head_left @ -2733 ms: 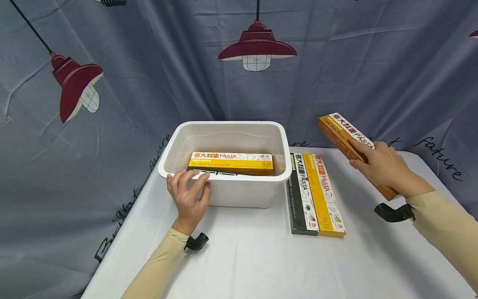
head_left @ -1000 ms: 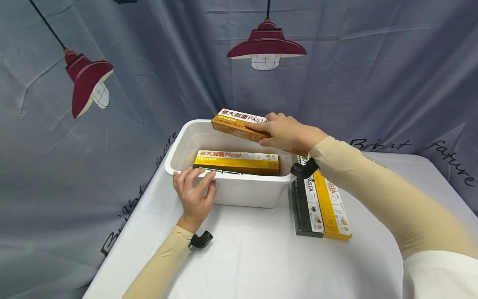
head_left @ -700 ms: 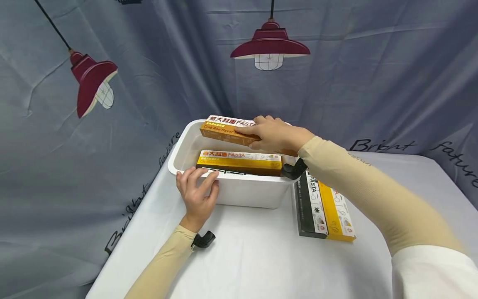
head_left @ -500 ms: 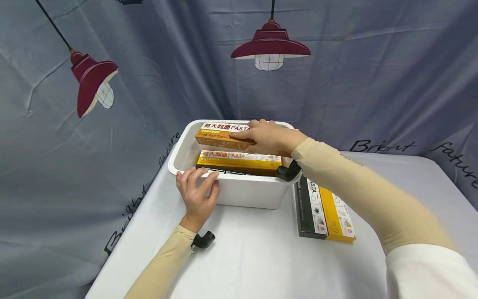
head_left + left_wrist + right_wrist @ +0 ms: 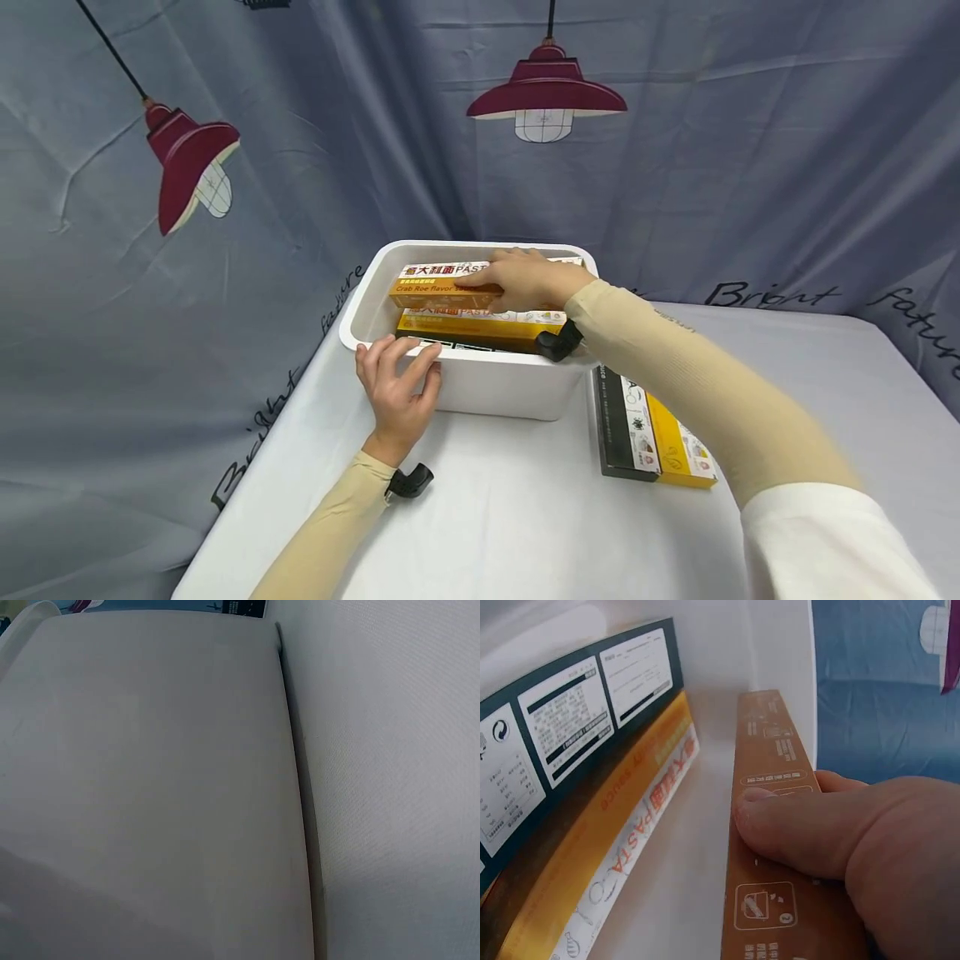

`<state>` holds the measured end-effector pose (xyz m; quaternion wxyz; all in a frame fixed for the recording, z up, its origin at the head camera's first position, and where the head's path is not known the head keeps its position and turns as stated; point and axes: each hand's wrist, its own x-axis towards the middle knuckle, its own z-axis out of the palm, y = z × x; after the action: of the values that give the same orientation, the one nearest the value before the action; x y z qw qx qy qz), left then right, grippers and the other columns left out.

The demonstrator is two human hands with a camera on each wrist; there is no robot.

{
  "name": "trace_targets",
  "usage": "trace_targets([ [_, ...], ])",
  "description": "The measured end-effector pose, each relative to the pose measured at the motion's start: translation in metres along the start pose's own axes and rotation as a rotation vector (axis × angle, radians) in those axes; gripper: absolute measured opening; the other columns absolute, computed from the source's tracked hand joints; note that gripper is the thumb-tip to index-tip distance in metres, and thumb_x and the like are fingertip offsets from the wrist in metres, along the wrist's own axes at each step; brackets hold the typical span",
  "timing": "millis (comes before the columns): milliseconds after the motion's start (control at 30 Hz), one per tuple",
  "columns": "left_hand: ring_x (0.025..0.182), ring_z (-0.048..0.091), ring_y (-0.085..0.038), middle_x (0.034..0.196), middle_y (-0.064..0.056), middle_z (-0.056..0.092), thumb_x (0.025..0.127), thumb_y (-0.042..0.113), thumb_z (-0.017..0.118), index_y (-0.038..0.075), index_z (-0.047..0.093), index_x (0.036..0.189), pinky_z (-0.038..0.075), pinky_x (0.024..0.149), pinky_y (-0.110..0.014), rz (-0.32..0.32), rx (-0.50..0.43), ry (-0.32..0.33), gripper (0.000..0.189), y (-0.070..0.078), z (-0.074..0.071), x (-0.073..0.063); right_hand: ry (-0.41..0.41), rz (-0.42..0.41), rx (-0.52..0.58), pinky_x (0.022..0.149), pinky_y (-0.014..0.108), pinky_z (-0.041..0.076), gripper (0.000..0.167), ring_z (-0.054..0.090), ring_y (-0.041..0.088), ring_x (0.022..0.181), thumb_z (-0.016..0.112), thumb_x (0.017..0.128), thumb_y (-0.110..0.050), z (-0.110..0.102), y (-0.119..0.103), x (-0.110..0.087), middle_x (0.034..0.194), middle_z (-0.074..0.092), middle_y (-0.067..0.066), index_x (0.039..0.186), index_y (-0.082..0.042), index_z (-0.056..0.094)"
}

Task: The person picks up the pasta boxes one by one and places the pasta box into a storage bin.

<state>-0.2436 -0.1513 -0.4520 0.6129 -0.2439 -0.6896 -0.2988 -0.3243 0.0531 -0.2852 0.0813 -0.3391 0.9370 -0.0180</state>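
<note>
A white plastic bin (image 5: pixel 495 387) stands on the table. My left hand (image 5: pixel 397 408) grips its near rim at the left, fingertips bent over the edge. The left wrist view shows only the bin's outer wall (image 5: pixel 165 780), with no fingers. My right hand (image 5: pixel 525 279) reaches into the bin and holds a brown crab roe pasta box (image 5: pixel 769 847), thumb flat on its side. In front of it inside the bin stand a yellow chicken curry pasta box (image 5: pixel 622 832) and a dark box (image 5: pixel 570 720) with white label panels, both on edge.
Right of the bin, a black pasta box (image 5: pixel 626 433) and a yellow pasta box (image 5: pixel 678 454) lie side by side on the white tablecloth (image 5: pixel 525 517). My right forearm partly covers them. A grey-blue curtain (image 5: pixel 712 167) hangs behind.
My right hand has carried the crab roe pasta box from the right side, over the bin and down inside behind the yellow box. The left hand stays on the rim.
</note>
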Motion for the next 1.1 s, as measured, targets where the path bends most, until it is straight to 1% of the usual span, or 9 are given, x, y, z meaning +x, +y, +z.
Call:
trace_targets([
  [167, 0.112, 0.049, -0.037, 0.103, -0.015, 0.066, 0.09, 0.008, 0.067, 0.01, 0.078, 0.098, 0.013, 0.12, -0.05, -0.002, 0.0, -0.008, 0.014, 0.001, 0.002, -0.002, -0.008, 0.006, 0.039, 0.092, 0.04, 0.041, 0.065, 0.052, 0.025, 0.104, 0.07, 0.095, -0.025, 0.005, 0.008, 0.007, 0.119, 0.059, 0.006, 0.153, -0.038, 0.045],
  [300, 0.111, 0.049, -0.037, 0.103, -0.015, 0.067, 0.089, 0.007, 0.067, 0.011, 0.078, 0.098, 0.013, 0.12, -0.05, 0.0, 0.0, -0.008, 0.015, 0.002, 0.004, -0.003, -0.019, 0.017, 0.066, 0.095, 0.041, 0.042, 0.066, 0.052, 0.025, 0.108, 0.072, 0.093, -0.024, 0.009, 0.013, 0.013, 0.125, 0.059, 0.006, 0.152, -0.037, 0.046],
  [433, 0.111, 0.049, -0.036, 0.104, -0.015, 0.067, 0.088, 0.006, 0.067, 0.011, 0.078, 0.098, 0.014, 0.118, -0.052, 0.001, 0.003, -0.011, 0.016, 0.002, 0.004, -0.003, -0.025, 0.02, 0.066, 0.099, 0.046, 0.042, 0.065, 0.054, 0.027, 0.11, 0.073, 0.092, -0.023, 0.016, 0.016, 0.018, 0.128, 0.06, 0.008, 0.151, -0.036, 0.049],
  [500, 0.111, 0.049, -0.036, 0.104, -0.015, 0.067, 0.088, 0.006, 0.067, 0.011, 0.078, 0.099, 0.014, 0.119, -0.051, 0.001, 0.003, -0.015, 0.016, 0.002, 0.004, -0.003, -0.035, 0.022, 0.062, 0.101, 0.049, 0.042, 0.065, 0.054, 0.029, 0.113, 0.071, 0.091, -0.022, 0.02, 0.018, 0.02, 0.13, 0.06, 0.009, 0.15, -0.037, 0.05],
  [600, 0.111, 0.05, -0.037, 0.103, -0.015, 0.067, 0.087, 0.005, 0.068, 0.011, 0.078, 0.098, 0.012, 0.121, -0.048, 0.006, 0.006, -0.017, 0.016, 0.002, 0.003, -0.003, -0.06, 0.033, 0.066, 0.105, 0.053, 0.04, 0.066, 0.054, 0.031, 0.121, 0.069, 0.089, -0.019, 0.026, 0.019, 0.023, 0.137, 0.059, 0.011, 0.149, -0.038, 0.05],
  [700, 0.111, 0.049, -0.036, 0.103, -0.015, 0.067, 0.086, 0.004, 0.068, 0.011, 0.078, 0.098, 0.012, 0.121, -0.049, 0.006, 0.01, -0.015, 0.017, 0.001, 0.003, -0.003, -0.059, 0.033, 0.066, 0.108, 0.054, 0.04, 0.067, 0.054, 0.032, 0.126, 0.069, 0.088, -0.017, 0.03, 0.02, 0.025, 0.143, 0.057, 0.01, 0.149, -0.038, 0.051],
  [833, 0.111, 0.049, -0.036, 0.103, -0.016, 0.067, 0.085, 0.004, 0.068, 0.011, 0.078, 0.098, 0.014, 0.12, -0.05, 0.003, 0.011, -0.008, 0.018, -0.001, 0.002, -0.002, -0.041, 0.018, 0.063, 0.11, 0.054, 0.04, 0.065, 0.053, 0.032, 0.129, 0.069, 0.088, -0.019, 0.03, 0.02, 0.029, 0.145, 0.057, 0.009, 0.148, -0.038, 0.052],
  [1000, 0.111, 0.049, -0.036, 0.102, -0.017, 0.067, 0.085, 0.004, 0.068, 0.011, 0.078, 0.098, 0.012, 0.122, -0.047, 0.011, 0.011, -0.009, 0.018, -0.002, 0.0, -0.002, -0.043, 0.015, 0.065, 0.111, 0.055, 0.039, 0.066, 0.052, 0.033, 0.132, 0.071, 0.087, -0.018, 0.031, 0.018, 0.032, 0.147, 0.056, 0.009, 0.148, -0.037, 0.052],
  [1100, 0.111, 0.049, -0.036, 0.102, -0.017, 0.067, 0.085, 0.003, 0.068, 0.011, 0.078, 0.098, 0.012, 0.122, -0.047, 0.013, 0.011, -0.008, 0.018, -0.002, 0.001, -0.001, -0.033, 0.009, 0.064, 0.11, 0.054, 0.04, 0.068, 0.053, 0.032, 0.131, 0.072, 0.086, -0.015, 0.031, 0.019, 0.032, 0.145, 0.057, 0.01, 0.148, -0.036, 0.053],
])
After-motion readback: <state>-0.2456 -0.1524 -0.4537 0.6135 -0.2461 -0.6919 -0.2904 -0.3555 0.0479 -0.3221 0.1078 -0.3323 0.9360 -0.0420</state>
